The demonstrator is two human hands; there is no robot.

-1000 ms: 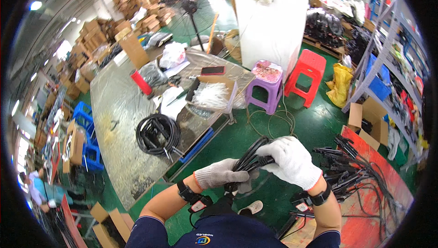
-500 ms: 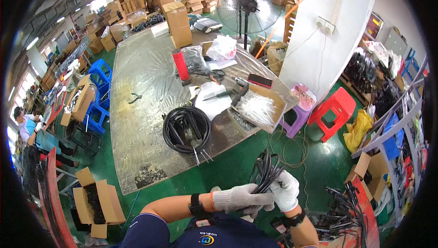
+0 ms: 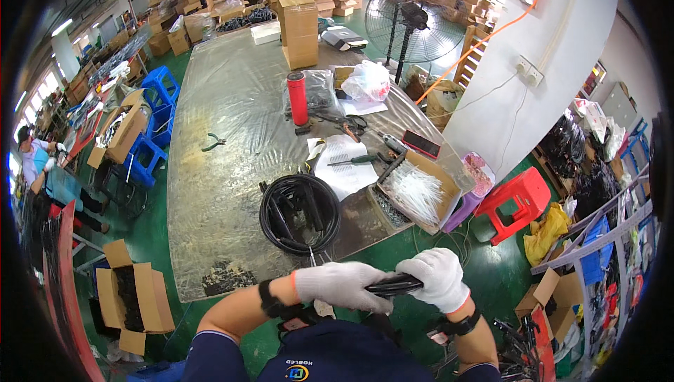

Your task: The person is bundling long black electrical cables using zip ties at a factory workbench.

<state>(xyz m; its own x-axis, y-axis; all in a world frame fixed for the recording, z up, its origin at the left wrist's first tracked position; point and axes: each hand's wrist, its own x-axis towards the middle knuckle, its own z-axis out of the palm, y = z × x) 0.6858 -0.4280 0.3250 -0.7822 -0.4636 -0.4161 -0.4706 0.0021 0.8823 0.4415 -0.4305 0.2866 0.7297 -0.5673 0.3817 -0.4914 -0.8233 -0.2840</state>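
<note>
Both my hands wear pale knitted gloves and grip a bundle of black cable in front of my body. My left hand closes round its left end, and my right hand wraps the other end. Much of the bundle is hidden by the gloves. Just beyond the hands, a larger coil of black cable lies at the near edge of the table. Elongated black pieces rest inside that coil, and pale wire ends stick out toward me.
A cardboard box of white cable ties sits at the table's right edge. Behind it lie a phone, paper, a red cylinder and pliers. A red stool stands right; an open carton is low left.
The bundle, earlier looped upright above my hands, is now lower and flattened between them. My right hand has turned over the top of it. The view has also shifted slightly.
</note>
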